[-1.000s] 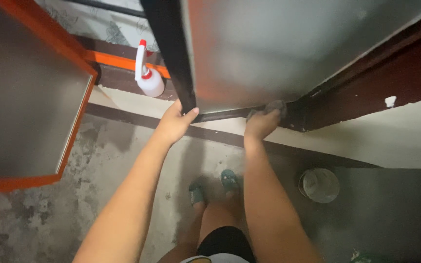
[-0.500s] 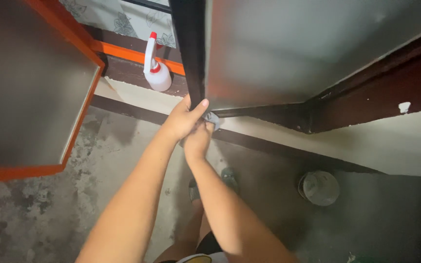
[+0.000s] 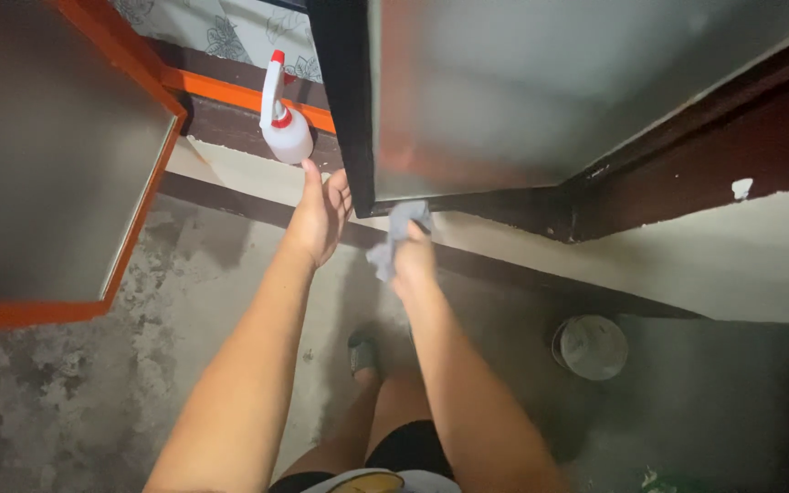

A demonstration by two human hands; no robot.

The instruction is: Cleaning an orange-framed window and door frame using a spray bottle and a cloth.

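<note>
A swung-out window pane with a dark frame (image 3: 344,110) and frosted glass (image 3: 522,82) hangs in front of me. My right hand (image 3: 413,260) grips a grey cloth (image 3: 393,233) and presses it against the pane's bottom edge near the lower left corner. My left hand (image 3: 321,215) is off the frame, fingers spread, just left of that corner and below a white spray bottle (image 3: 282,123) with a red nozzle that stands on the sill.
A second pane with an orange frame (image 3: 143,219) stands open at the left. The dark sill and cream wall (image 3: 687,246) run across below the window. On the stained concrete floor sits a round grey bucket (image 3: 593,347). My legs and sandals show below.
My left hand has let go of the dark frame's corner and opened. My right hand slid the cloth from the right end of the bottom edge to the left corner.
</note>
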